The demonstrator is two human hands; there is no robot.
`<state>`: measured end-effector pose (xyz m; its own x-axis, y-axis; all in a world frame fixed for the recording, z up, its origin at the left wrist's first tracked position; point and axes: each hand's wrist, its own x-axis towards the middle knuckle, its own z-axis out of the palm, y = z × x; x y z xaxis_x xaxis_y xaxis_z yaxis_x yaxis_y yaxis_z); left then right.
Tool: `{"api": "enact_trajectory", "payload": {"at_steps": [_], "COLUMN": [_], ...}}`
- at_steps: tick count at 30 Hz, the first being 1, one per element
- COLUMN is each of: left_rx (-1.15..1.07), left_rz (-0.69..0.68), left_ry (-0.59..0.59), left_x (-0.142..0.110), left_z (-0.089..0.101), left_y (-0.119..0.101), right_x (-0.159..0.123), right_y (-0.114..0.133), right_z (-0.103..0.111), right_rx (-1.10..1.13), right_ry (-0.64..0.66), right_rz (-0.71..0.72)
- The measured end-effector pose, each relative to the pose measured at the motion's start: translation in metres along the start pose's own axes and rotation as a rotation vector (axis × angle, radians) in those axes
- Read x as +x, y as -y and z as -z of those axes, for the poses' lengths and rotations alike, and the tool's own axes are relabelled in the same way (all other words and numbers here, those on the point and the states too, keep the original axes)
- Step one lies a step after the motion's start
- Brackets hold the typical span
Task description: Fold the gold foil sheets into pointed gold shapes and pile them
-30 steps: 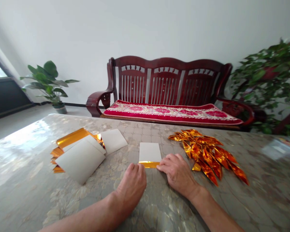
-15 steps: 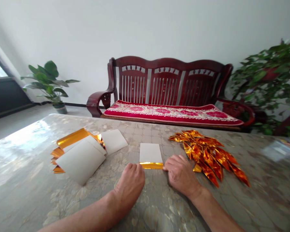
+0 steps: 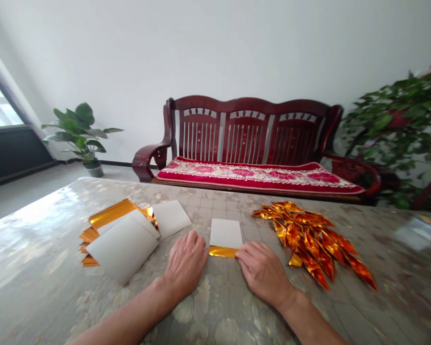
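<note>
1. Near the front edge of the worktop (image 3: 43, 230), dead centre, sits a single white-backed paper sheet (image 3: 225, 234) with a gold foil strip (image 3: 221, 251) along its near side. That's the thing being worked on.
2. The left hand (image 3: 185, 264) sits just beside the sheet, not touching that I can see. Its grip is loosely curled and holds nothing.
3. The right hand (image 3: 262, 274) lies nearly flat, its fingers (image 3: 244, 253) touching the right end of the gold strip. That grip is spread and pressed down, not pinching.
4. Toward the left edge sits a loose stack of gold-and-white sheets (image 3: 124, 244). To the right lies a heap of pointed gold folded pieces (image 3: 307, 239).
5. Looks like the step in hand is lining up that strip. Any fold along it would call for both hands on the near edge.
</note>
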<state>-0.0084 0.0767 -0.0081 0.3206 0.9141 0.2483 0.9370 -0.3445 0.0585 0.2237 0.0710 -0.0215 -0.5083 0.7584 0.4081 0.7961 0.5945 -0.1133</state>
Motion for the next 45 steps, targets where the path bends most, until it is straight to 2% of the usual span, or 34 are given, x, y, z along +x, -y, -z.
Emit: {"api": "enact_trajectory", "payload": {"at_steps": [14, 18, 24, 30, 36, 38, 40, 41, 43, 45], "left_rx": [-0.364, -0.535, -0.875, -1.18, -1.144, -1.044, -0.833, -0.714, -0.503, -0.361], "left_rz": [0.108, 0.123, 0.186, 0.332, 0.273, 0.215, 0.105, 0.012, -0.212, -0.339], "left_ry": [0.015, -0.039, -0.185, -0.2, -0.438, -0.543, -0.637, -0.656, -0.588, -0.509], "left_x": [0.005, 0.007, 0.012, 0.019, 0.023, 0.022, 0.018, 0.015, 0.009, 0.003], "left_z": [-0.012, -0.015, -0.026, -0.038, -0.031, -0.025, -0.019, -0.016, -0.011, -0.008], "left_y": [-0.007, -0.004, -0.004, -0.002, -0.001, 0.001, 0.004, 0.005, 0.005, 0.003], "right_x": [0.001, 0.002, 0.004, 0.006, 0.007, 0.006, 0.005, 0.005, 0.004, 0.004], "right_y": [0.002, 0.003, 0.006, 0.007, 0.003, 0.002, 0.003, 0.004, 0.007, 0.012], "right_z": [-0.002, -0.003, -0.005, -0.007, -0.01, -0.009, -0.005, -0.003, 0.001, 0.004], "right_rx": [0.039, 0.04, 0.04, 0.125, 0.221, 0.258, 0.291, 0.303, 0.319, 0.319], "right_ry": [-0.042, -0.047, -0.04, -0.086, -0.142, -0.194, -0.291, -0.344, -0.412, -0.415], "right_rz": [-0.037, -0.031, -0.026, -0.017, -0.029, -0.026, -0.007, 0.008, 0.033, 0.024]}}
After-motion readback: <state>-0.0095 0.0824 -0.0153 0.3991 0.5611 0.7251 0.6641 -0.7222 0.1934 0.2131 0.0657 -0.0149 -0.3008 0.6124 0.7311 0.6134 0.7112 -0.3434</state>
